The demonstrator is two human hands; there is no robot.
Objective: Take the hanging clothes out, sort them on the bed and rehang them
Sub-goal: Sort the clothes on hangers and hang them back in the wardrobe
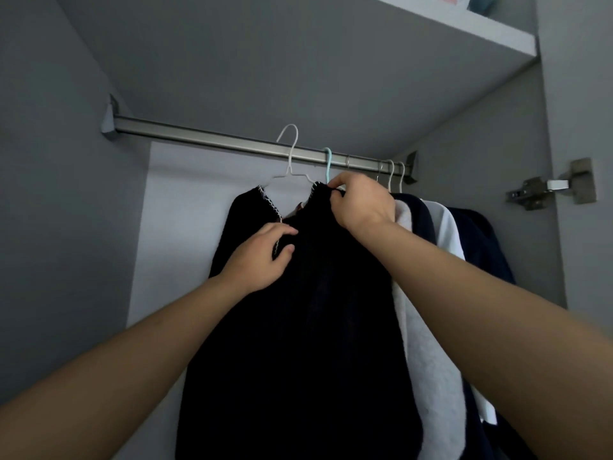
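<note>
A black knit garment [298, 343] with a pale-stitched neckline hangs on a white wire hanger [290, 154]. The hanger's hook sits in front of the metal wardrobe rail [205, 136]; whether it rests on the rail I cannot tell. My left hand [262, 257] pinches the front edge of the garment just below the neckline. My right hand [360, 202] grips the garment's right shoulder at the top. A mint-green hanger [327, 162] hooks the rail right behind it. Further right hang a grey-white garment [428, 343], a white one [446, 227] and a dark navy one [481, 240].
A shelf [447, 28] runs above the rail, with some items on it at the top right. The wardrobe's left wall [49, 194] is close. A metal door hinge [550, 185] sticks out on the right side panel. Several more hanger hooks [391, 172] crowd the rail's right end.
</note>
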